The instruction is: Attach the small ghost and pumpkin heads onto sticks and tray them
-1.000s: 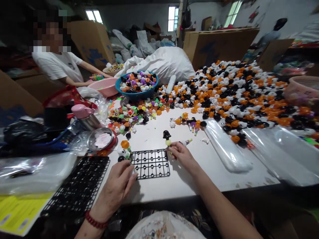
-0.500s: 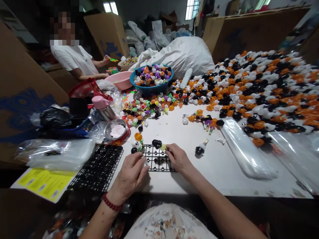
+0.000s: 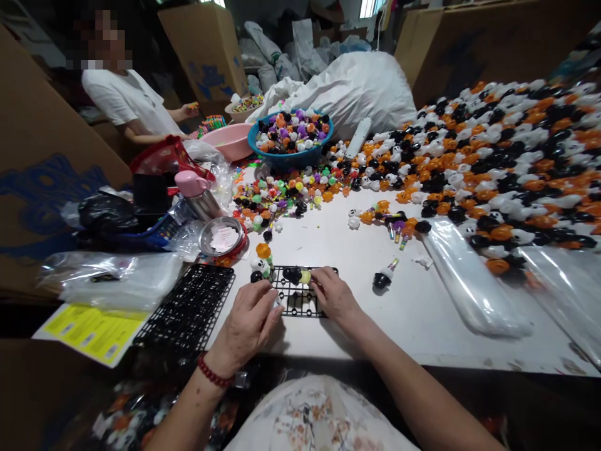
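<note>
A black plastic grid (image 3: 295, 305) lies on the white table in front of me. Over its far half, my right hand (image 3: 334, 293) pinches the pale yellow end of a small toy with a black top (image 3: 292, 274). My left hand (image 3: 251, 318) is closed at the grid's near-left corner, with a bit of something white at its fingertips, mostly hidden. Just beyond those fingers, several small toys with orange, white and black heads (image 3: 261, 265) stand at the grid's left edge. To the right, a black-and-white toy with a clear stem (image 3: 383, 277) lies apart.
Stacked black grids (image 3: 188, 307) and plastic bags (image 3: 113, 279) lie at left, near a pink-lidded flask (image 3: 200, 195). A blue basin (image 3: 291, 156) of toys stands behind. A large toy heap (image 3: 493, 169) and clear bags (image 3: 469, 282) fill the right. A co-worker (image 3: 134, 103) stands far left.
The black-topped toy in my right hand has turned to lie more level over the grid. My left hand keeps its place. The whole view has shifted slightly.
</note>
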`<move>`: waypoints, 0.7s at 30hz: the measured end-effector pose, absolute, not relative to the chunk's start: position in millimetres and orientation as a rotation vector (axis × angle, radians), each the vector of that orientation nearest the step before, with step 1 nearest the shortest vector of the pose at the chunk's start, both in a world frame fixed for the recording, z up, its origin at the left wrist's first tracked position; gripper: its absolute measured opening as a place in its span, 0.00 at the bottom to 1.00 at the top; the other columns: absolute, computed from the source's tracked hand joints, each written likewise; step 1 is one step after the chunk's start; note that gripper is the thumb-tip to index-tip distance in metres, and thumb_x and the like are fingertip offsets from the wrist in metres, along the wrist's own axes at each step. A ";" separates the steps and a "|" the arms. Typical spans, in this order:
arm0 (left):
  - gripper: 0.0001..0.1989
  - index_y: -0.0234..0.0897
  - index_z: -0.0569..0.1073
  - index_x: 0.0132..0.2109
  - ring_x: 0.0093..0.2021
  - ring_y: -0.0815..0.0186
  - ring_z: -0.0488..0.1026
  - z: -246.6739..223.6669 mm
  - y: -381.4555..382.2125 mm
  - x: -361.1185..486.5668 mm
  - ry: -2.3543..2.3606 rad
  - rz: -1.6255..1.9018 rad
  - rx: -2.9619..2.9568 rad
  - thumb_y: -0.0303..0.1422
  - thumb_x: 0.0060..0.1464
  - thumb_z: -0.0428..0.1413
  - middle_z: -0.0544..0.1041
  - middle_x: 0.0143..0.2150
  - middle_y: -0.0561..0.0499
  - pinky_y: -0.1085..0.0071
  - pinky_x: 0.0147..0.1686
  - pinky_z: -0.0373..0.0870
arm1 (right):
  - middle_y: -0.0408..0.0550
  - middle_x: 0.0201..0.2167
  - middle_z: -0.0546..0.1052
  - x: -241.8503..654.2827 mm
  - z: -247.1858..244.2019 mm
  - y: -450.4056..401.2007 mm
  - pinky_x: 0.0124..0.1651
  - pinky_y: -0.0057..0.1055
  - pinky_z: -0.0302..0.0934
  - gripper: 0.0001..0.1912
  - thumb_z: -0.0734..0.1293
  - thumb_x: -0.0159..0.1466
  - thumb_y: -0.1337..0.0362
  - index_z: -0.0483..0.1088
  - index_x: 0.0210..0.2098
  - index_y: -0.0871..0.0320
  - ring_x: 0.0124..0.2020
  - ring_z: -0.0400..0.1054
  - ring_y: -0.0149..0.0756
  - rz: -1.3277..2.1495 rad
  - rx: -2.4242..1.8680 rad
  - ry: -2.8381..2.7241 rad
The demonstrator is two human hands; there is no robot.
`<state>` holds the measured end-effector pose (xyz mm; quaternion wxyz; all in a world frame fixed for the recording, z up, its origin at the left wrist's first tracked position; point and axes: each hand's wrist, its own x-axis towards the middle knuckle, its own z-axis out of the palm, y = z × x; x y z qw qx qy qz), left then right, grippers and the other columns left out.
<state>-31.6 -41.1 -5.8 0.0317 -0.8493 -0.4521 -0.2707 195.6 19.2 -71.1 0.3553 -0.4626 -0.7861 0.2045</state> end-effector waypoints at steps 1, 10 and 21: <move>0.12 0.34 0.72 0.52 0.51 0.57 0.70 -5.5 -41.0 -31.4 -1.391 -0.835 -2.615 0.29 0.62 0.55 0.72 0.50 0.40 0.59 0.52 0.71 | 0.52 0.44 0.73 195.4 -71.0 18.9 0.43 0.35 0.69 0.11 0.58 0.69 0.68 0.69 0.48 0.54 0.43 0.71 0.40 0.523 -1.207 -2.034; 0.13 0.34 0.70 0.53 0.52 0.58 0.69 -7.5 -41.1 -31.1 -1.399 -0.851 -2.629 0.28 0.62 0.55 0.71 0.50 0.41 0.59 0.53 0.70 | 0.50 0.41 0.73 195.1 -74.0 17.3 0.38 0.32 0.65 0.07 0.60 0.66 0.70 0.68 0.41 0.56 0.38 0.69 0.38 0.503 -1.279 -2.046; 0.14 0.34 0.69 0.54 0.53 0.57 0.68 -8.8 -42.2 -33.2 -1.409 -0.850 -2.634 0.27 0.62 0.55 0.70 0.52 0.40 0.58 0.54 0.71 | 0.44 0.32 0.77 165.5 -62.1 22.5 0.35 0.30 0.61 0.08 0.69 0.60 0.62 0.68 0.38 0.56 0.32 0.70 0.34 1.341 -1.282 -1.644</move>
